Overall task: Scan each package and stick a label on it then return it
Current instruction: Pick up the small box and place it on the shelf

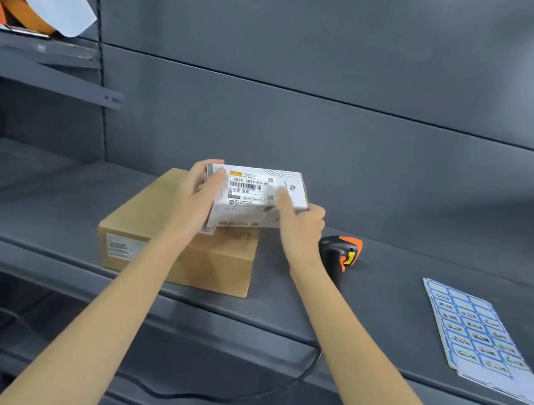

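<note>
A white package (256, 197) sits atop the brown box (179, 244) on the shelf (50, 204). Its label reads "862A G079-00". The left hand (200, 189) grips its left end; the right hand (301, 221) presses a forefinger on the label. A scanner (341, 251) lies right of the box, a sticker sheet (478, 334) farther right.
</note>
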